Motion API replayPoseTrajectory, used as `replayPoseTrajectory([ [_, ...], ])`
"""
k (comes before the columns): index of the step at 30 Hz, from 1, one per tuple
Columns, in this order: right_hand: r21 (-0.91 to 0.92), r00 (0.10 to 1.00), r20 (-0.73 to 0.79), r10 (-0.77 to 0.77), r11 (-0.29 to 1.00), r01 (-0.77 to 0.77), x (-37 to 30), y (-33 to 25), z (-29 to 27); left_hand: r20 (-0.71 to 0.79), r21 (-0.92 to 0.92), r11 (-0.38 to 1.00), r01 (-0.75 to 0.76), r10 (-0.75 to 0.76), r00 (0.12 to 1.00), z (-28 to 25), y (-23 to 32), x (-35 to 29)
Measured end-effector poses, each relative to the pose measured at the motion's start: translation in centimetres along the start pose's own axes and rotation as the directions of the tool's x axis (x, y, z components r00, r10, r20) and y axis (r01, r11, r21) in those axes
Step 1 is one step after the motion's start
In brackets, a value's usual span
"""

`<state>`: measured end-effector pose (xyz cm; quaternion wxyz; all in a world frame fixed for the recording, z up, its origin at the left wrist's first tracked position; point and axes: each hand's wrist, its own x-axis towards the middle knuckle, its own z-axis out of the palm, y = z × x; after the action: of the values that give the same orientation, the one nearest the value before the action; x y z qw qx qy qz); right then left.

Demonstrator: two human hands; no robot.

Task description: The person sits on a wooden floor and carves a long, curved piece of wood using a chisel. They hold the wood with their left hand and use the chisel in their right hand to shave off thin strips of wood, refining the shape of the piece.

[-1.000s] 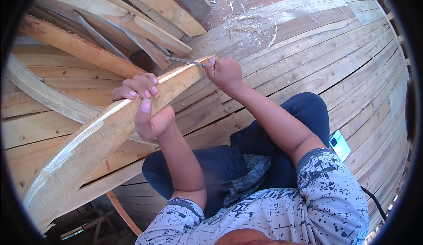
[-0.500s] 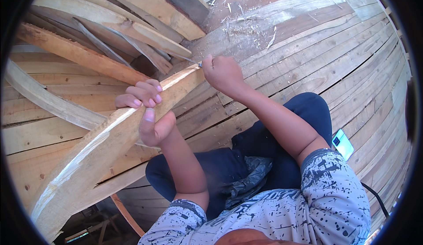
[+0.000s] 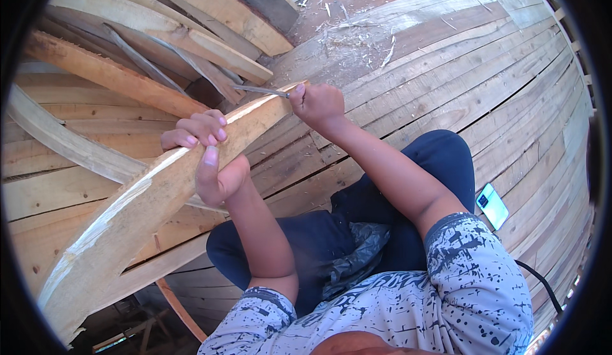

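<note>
A long curved timber [image 3: 137, 211] stretches from the lower left toward the upper middle, its top edge pale and rough with a whitish strip. My left hand [image 3: 207, 154] is closed over that edge, fingers on the far side and thumb against the near face. At the timber's far end, my right hand [image 3: 319, 107] is in a fist around a tool with a long narrow metal blade [image 3: 258, 89]. The blade points left across the top edge. The fist hides the tool's handle, and its exact kind cannot be made out.
Loose curved planks [image 3: 172, 29] and a reddish beam [image 3: 115, 71] lie at the upper left. Wood shavings [image 3: 357, 36] are scattered on the plank floor [image 3: 440, 87]. A phone [image 3: 493, 206] rests right of my knee, and a black cable [image 3: 540, 281] runs below it.
More of the tool's blade now shows, lying farther across the timber's edge. My right hand has shifted slightly and turned. My left hand keeps its grip; the whole view has moved a little.
</note>
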<state>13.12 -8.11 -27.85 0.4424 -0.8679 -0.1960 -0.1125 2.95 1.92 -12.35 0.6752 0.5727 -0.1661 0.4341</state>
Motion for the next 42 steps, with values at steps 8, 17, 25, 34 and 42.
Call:
replayPoseTrajectory([
  [8, -0.140, 0.998, -0.064, 0.024, 0.990, -0.032, 1.5, 2.3, -1.2, 0.048, -0.041, 0.999, -0.005, 0.006, 0.999, -1.2, -0.2, 0.3],
  [17, 0.106, 0.955, 0.236, 0.180, 0.972, -0.210, 0.2, -2.4, -2.2, 0.039, -0.018, 1.000, 0.001, -0.001, 0.999, -1.5, 0.1, 0.1],
  [25, -0.011, 0.998, 0.065, -0.005, 1.000, 0.006, -0.3, 0.6, 0.4, 0.021, 0.027, 0.999, 0.018, -0.018, 1.000, -0.7, 0.2, 0.3],
  [34, -0.057, 0.993, -0.055, -0.106, 0.993, 0.103, 0.4, 1.3, 0.1, 0.019, 0.028, 1.000, 0.003, -0.004, 1.000, -0.9, 0.0, 0.4],
  [42, 0.018, 0.976, 0.209, 0.063, 0.998, -0.068, 0.1, -0.7, -0.7, -0.010, -0.007, 1.000, 0.010, -0.010, 1.000, -2.1, 0.0, 0.3],
])
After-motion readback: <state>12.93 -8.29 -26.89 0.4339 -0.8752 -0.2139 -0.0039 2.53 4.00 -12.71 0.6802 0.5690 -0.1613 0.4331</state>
